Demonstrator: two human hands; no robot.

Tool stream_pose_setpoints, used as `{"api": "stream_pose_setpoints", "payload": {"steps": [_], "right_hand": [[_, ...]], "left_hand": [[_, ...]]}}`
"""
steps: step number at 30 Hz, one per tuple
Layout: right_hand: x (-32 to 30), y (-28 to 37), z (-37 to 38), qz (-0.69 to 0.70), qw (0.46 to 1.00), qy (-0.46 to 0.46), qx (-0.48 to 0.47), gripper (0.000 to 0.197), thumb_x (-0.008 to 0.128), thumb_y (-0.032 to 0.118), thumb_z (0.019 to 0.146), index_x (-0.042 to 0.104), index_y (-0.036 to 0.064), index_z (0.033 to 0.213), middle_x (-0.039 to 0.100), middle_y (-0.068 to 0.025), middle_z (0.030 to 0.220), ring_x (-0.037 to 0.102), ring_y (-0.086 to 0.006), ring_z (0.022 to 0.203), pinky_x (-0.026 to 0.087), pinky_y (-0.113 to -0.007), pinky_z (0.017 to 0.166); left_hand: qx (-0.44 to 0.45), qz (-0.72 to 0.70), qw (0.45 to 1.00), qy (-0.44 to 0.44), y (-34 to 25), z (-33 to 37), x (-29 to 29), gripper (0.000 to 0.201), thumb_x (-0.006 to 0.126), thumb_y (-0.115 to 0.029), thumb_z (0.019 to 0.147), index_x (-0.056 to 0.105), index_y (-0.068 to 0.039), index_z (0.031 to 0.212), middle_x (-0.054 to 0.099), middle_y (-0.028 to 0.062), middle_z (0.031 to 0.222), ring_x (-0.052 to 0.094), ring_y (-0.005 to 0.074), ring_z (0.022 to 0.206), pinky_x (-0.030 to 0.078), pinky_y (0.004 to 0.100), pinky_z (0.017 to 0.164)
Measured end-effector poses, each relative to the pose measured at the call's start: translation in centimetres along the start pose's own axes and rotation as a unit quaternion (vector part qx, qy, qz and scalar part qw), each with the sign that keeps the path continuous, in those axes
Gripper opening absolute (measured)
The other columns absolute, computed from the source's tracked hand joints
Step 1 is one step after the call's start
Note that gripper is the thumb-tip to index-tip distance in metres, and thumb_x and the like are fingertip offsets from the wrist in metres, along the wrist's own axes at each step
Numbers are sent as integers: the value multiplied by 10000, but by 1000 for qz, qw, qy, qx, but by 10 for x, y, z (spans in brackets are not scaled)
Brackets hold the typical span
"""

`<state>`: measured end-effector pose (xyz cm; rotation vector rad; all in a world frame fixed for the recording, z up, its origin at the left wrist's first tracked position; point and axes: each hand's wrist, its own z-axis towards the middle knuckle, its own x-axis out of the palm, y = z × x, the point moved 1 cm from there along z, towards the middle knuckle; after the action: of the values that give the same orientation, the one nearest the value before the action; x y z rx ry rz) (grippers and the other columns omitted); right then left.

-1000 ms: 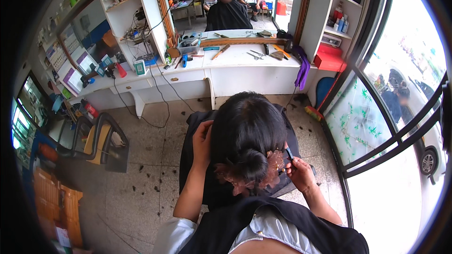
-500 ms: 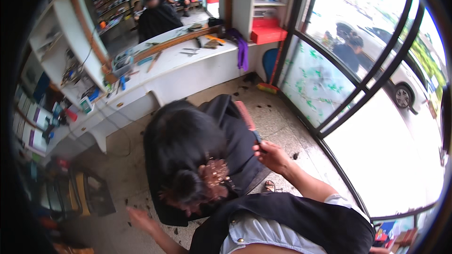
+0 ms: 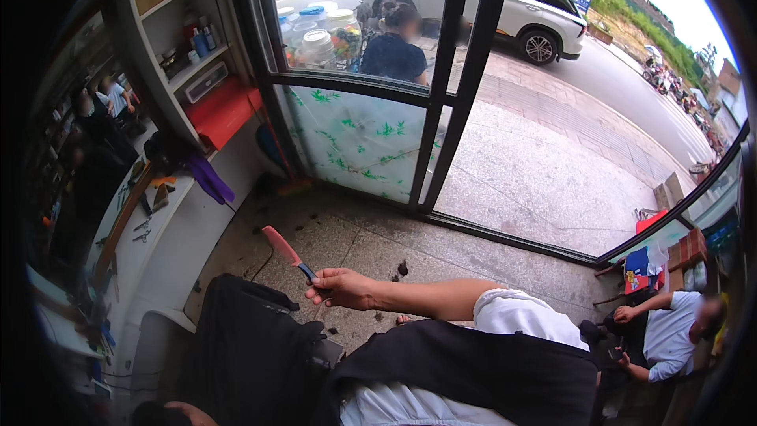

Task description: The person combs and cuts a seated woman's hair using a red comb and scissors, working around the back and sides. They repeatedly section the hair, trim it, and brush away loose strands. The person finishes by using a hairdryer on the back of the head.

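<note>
Head view: only one hand shows, the right hand, its fingers closed round the dark handle of one red comb, which angles up and away over the tiled floor. The left hand is out of sight. Below the comb, one black cape hides whoever sits there, only a sliver of head showing at the bottom edge. Hair clippings lie on the floor near the comb.

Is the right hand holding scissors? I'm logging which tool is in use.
No, the right hand grips a red comb by its dark handle, not scissors.
</note>
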<state>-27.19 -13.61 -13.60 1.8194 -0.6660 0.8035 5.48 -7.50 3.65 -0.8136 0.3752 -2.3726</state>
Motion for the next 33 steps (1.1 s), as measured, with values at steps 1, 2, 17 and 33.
{"api": "stream_pose_setpoints", "payload": {"steps": [1,2,17,33], "right_hand": [[-4,16,0,-15,1000,14,-8,81,507,173,930,523,100,962,652,-45,913,608,-113,783,436,-238,649],[-7,29,-4,-41,999,16,-21,82,516,170,926,523,98,966,653,-44,911,609,-107,779,438,-233,647],[-49,104,92,-374,912,114,126,242,550,177,913,590,12,1086,670,-49,893,616,-103,751,471,-225,683],[-54,179,347,-379,903,35,200,216,542,143,906,578,3,1066,660,-83,882,625,-145,760,478,-247,673]], "left_hand": [[-6,-36,999,38,-8,-21,25,254,399,-109,938,419,131,1021,521,188,767,554,316,720,439,534,828],[-29,-68,994,86,-11,-43,44,254,388,-91,941,402,149,1027,541,213,782,576,341,740,452,567,868],[-707,-212,606,295,154,-245,228,317,412,-276,974,572,-6,937,481,13,618,494,119,608,457,289,631],[-649,38,752,113,481,-152,270,232,444,-218,966,584,-39,919,464,-4,597,362,58,463,279,217,412]]}}
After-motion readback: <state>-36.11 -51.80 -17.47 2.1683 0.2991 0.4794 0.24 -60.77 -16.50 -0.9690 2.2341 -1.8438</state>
